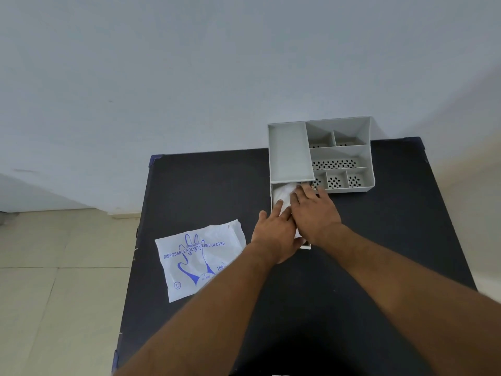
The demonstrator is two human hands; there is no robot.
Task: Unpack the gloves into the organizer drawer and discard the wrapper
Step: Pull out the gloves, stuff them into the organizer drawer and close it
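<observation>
Progress: looks past halfway. Gloves (282, 195) are out of the pkg and sitting as a whitish crumpled wad in the pulled-out drawer (273, 191), center-right of frame, just below the organizer (290, 150). Both hands are on top of them, pressing/tucking. Left hand (273, 234) lies flat over the near end of the drawer, fingers (278, 208) stretched out and only slightly spread, resting on the wad; not pinching anything as far as visible. Right hand (315, 213) overlaps it from the right, palm down, fingertips at the far end of the drawer by the organizer body; fingers extended, can't tell if they curl on any plastic underneath.

Left to do, by my read: finish stuffing, push drawer shut, then bin the wrapper (200, 256). Wrapper lies flat and looks empty on the black counter (206, 191), lower-left of the hands, near but apart from the left wrist. No bin in view.

Counts: 1 organizer, 1 drawer (open), 1 flat-topped section + 6 open compartments, all 6 look empty. 1 wrapper. 2 hands. Gloves: one bunch, indiv. count not readable. 1 counter.
</observation>
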